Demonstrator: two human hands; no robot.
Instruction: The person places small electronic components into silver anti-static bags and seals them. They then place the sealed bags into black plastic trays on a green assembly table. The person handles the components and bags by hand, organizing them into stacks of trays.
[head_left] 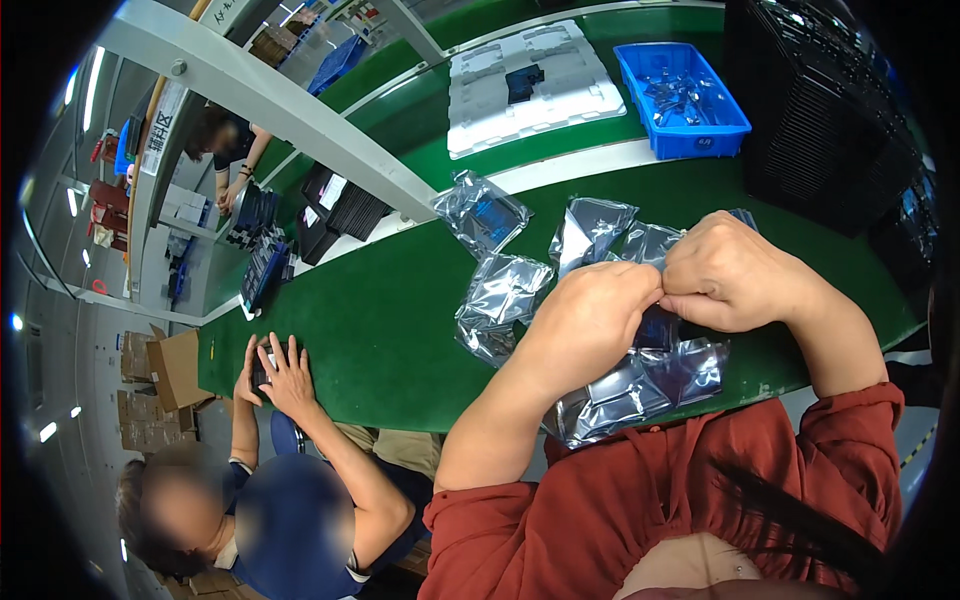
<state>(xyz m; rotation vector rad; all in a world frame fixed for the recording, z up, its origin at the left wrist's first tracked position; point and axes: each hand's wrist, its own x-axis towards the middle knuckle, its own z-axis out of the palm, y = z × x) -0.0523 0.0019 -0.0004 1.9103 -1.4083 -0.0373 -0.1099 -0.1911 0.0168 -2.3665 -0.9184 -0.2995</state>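
Note:
My left hand point(592, 318) and my right hand point(728, 275) meet with closed fingers, knuckles nearly touching. They pinch a silver antistatic bag whose dark, bluish part point(656, 332) shows just below the fingertips; the pinched edge itself is hidden. Around them lie several more shiny antistatic bags: a crumpled one point(508, 287) left of my left hand, a bag point(592, 230) beyond it, and a bag with a blue item inside point(488, 218) farther off. Nearer to me, more bags point(625, 392) lie at the table's front edge, under my left wrist.
A blue bin point(735, 140) of small clear-wrapped parts and a white foam tray point(470, 125) with a black part point(523, 84) stand at the back. Tall black stacked trays point(810, 130) rise at the right. A co-worker's hands point(285, 372) hold a dark item on the green table point(370, 330) at left.

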